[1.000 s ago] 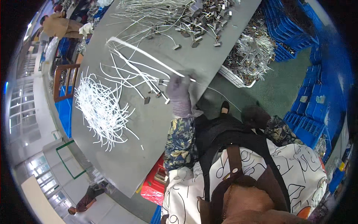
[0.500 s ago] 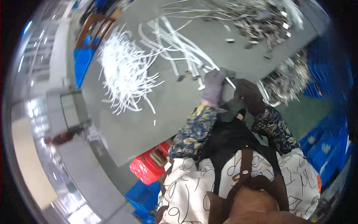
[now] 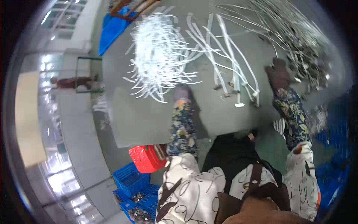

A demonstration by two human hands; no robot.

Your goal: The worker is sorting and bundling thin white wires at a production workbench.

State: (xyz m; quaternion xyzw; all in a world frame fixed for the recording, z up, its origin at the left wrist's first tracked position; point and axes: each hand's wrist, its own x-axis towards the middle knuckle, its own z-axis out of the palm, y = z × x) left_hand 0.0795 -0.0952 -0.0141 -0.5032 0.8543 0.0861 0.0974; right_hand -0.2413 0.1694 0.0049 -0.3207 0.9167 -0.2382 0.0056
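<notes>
My left hand [image 3: 182, 93], in a grey glove, lies on the grey table [image 3: 149, 115] just below a tangled heap of short white strips [image 3: 158, 56]. My right hand [image 3: 278, 74], in a dark glove, reaches out over the table to the right. It is beside several long white strips [image 3: 227, 63] and close to a pile of thin metal pieces [image 3: 305, 48]. Both hands are blurred, so I cannot make out whether either holds anything. Patterned sleeves cover both forearms.
A red plastic stool [image 3: 147, 158] stands under the table's near edge, with blue crates [image 3: 134, 186] of small parts below it. More blue crates [image 3: 335, 142] are at the right. A person in red [image 3: 71, 82] stands far off on the left.
My hands were close together at the table's near edge; now they are spread apart, the left by the white heap, the right toward the metal pile. The view has swung.
</notes>
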